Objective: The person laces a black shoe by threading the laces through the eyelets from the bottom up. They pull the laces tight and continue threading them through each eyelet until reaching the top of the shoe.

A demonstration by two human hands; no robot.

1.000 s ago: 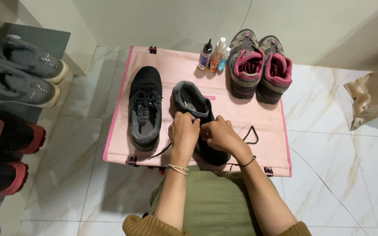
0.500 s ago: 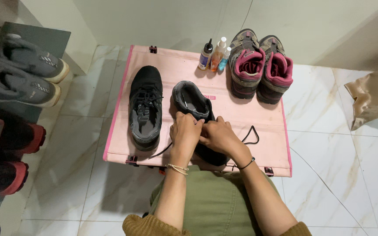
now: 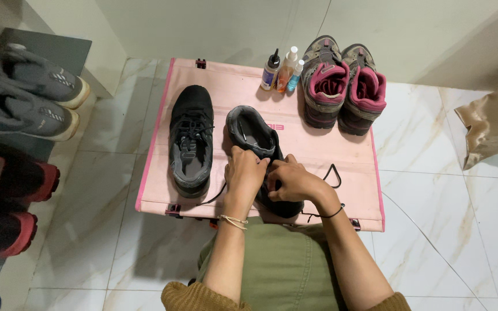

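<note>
- We see the left hand (image 3: 244,173) resting on a black low-cut sports shoe with a grey lining (image 3: 259,151), which lies near the front edge of the pink fabric-covered surface (image 3: 318,152), about midway along it.
- The right hand (image 3: 295,181) sits just beside the left, on the same shoe; the fingers of both hands are bent and closed on the shoe's lacing area, though we cannot tell whether they pinch the lace itself.
- A thin black shoelace (image 3: 332,173) loops out over the surface to the right of the hands, and another strand trails toward the front-left corner.
- The matching black sports shoe with laces in place (image 3: 191,138) lies flat toward the left edge, close to the held one.
- Three small bottles (image 3: 283,69) stand at the far edge, touching or nearly so.
- A pair of grey hiking shoes with pink lining (image 3: 344,86) sits at the far right corner.
- Grey and red shoes (image 3: 24,98) line a rack on the left, off the surface.
</note>
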